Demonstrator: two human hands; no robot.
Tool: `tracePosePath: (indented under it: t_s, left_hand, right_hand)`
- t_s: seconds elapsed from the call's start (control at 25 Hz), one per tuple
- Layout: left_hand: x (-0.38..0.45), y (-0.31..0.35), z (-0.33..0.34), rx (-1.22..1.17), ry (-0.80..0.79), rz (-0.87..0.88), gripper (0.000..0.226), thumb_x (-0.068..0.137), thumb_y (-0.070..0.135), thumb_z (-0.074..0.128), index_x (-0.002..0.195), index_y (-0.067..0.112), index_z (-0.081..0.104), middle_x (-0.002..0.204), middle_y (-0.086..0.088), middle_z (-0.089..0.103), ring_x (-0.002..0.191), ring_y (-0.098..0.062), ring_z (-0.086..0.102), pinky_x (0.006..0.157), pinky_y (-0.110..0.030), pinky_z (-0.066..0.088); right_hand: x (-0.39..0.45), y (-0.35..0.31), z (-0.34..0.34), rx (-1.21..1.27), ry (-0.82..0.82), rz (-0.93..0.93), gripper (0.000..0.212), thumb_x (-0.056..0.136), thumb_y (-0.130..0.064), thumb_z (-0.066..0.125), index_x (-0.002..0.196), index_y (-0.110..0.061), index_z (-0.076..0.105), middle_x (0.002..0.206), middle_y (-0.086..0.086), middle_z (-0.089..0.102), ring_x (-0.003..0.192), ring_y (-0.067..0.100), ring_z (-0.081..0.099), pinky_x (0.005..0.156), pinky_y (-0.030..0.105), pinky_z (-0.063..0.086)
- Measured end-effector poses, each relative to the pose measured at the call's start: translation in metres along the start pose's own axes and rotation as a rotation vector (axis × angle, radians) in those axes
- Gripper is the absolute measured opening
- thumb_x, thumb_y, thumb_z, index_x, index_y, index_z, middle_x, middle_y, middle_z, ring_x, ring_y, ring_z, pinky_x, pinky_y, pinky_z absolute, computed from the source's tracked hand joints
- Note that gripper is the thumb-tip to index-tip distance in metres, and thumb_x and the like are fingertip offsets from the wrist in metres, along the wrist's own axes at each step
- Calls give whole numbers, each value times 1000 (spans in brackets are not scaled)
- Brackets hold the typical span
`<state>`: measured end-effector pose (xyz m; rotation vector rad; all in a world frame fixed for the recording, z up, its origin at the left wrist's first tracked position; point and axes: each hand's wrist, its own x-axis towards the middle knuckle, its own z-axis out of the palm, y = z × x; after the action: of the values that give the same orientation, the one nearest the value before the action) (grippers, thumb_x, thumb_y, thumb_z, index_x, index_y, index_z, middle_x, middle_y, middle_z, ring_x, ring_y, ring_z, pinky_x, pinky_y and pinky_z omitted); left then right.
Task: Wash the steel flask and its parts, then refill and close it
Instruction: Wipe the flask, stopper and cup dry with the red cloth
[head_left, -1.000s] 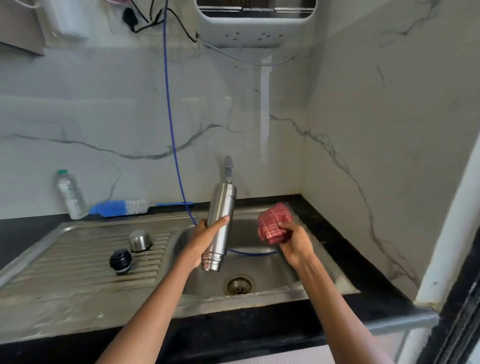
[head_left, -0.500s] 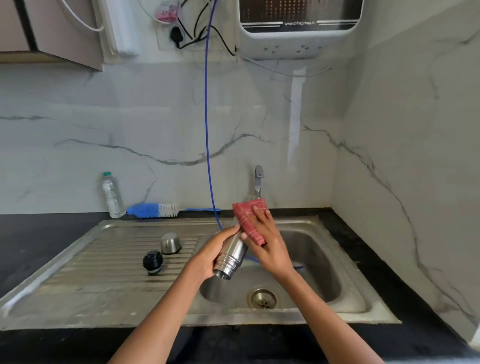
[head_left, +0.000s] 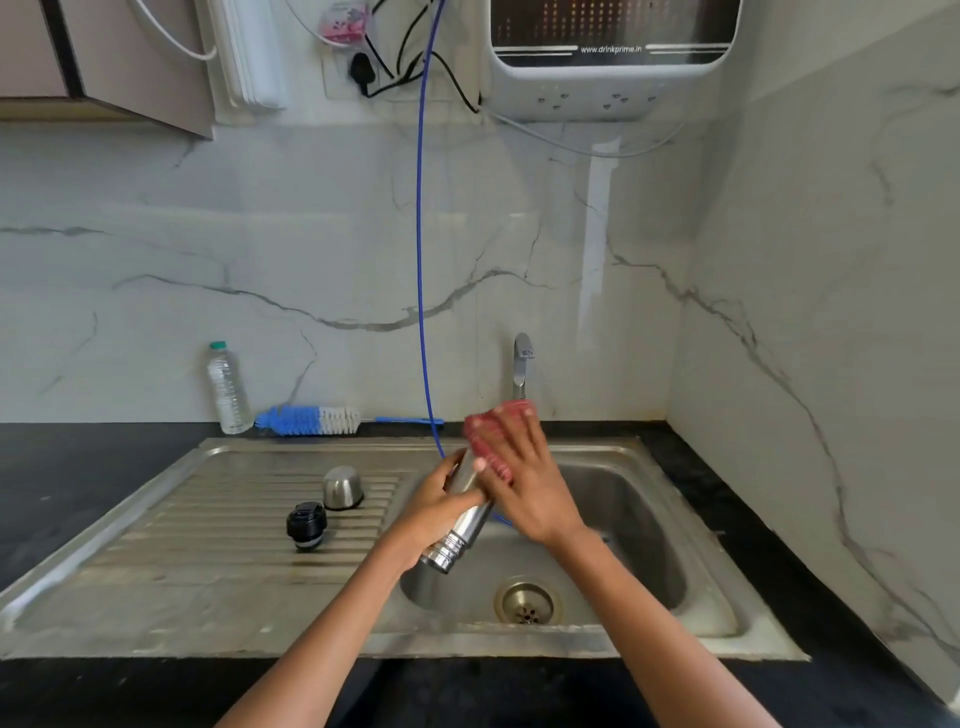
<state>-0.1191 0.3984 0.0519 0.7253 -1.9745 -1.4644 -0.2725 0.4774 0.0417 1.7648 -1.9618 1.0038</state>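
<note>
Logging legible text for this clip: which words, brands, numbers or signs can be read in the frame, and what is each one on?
"www.drinkprime.in": on the dark front panel of the white water purifier mounted on the wall above the sink.
The tap has a small mark on its head, too small and blurred to read.
The plastic bottle, steel flask, black stopper and steel cup show no readable text.

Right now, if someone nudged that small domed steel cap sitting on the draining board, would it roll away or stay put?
The small domed steel cap probably stays put: it appears to sit rim-down on the ribbed steel draining board. Its smooth, shiny surface might slide a little, though the ribs could check that. Tipped onto its side, its round shape would likely roll.
</note>
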Motion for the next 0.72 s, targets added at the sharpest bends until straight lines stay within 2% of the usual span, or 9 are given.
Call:
tracePosePath:
  t_s: [0.08,0.16,0.24,0.32,0.44,0.52,0.56,0.64,0.72]
  left_hand:
    - [4,-3,2,73,50,81,53,86,28,79,128,43,51,119,5,72,93,1,70,74,-13,53]
    - [4,-4,4,170,97,129,74,80,33,84,139,43,41,111,14,69,91,7,64,71,-8,47]
    - [2,-2,5,309,146,164,88,77,40,85,146,45,29,99,16,64,84,0,64,64,-13,45]
    - [2,-6,4,414,156,177,95,75,48,83,147,48,21,103,13,59,86,-9,65,66,-24,47]
    - [5,-18,0,292,149,156,89,75,49,83,144,48,28,118,7,58,95,-8,66,78,-29,54]
    - [8,-18,-1,100,155,163,81,73,51,83,142,41,41,128,5,60,102,-4,67,88,-32,57]
    - [9,-16,-2,20,155,173,78,73,52,82,140,37,47,128,5,63,103,-4,68,91,-35,58]
    - [11,-12,-6,-127,146,171,69,78,50,81,139,33,54,123,1,70,103,-11,72,91,-41,60]
    - [10,-7,-9,-281,93,154,55,88,44,77,138,28,58,118,-7,73,102,-25,74,87,-48,61]
  right_hand:
    - [-8,-9,6,-117,13,-130,57,104,-62,28,154,-38,40,164,-11,31,158,18,1,128,46,4]
    - [2,-7,-1,-174,77,-145,52,104,-60,30,148,-38,49,155,-9,44,155,22,18,127,49,12]
    - [17,-2,-9,-241,134,-94,51,103,-60,31,143,-38,54,148,-7,51,150,25,29,123,53,21]
    - [31,6,-15,-243,131,61,53,103,-62,26,146,-40,49,152,-5,46,150,25,25,125,52,17]
    - [35,15,-16,200,145,335,53,105,-59,30,156,-46,24,167,-4,21,156,22,10,125,55,17]
    - [20,6,-7,638,124,302,57,106,-52,37,157,-52,12,170,-15,8,157,15,10,120,59,31]
    - [7,-4,2,793,94,256,60,106,-48,39,158,-53,9,169,-17,10,156,13,16,117,57,37]
    - [-15,-26,16,947,21,249,62,105,-49,43,157,-55,9,168,-16,17,153,12,26,119,51,37]
    - [-26,-38,23,915,-7,259,64,105,-51,44,158,-52,7,168,-24,5,155,2,12,126,44,21]
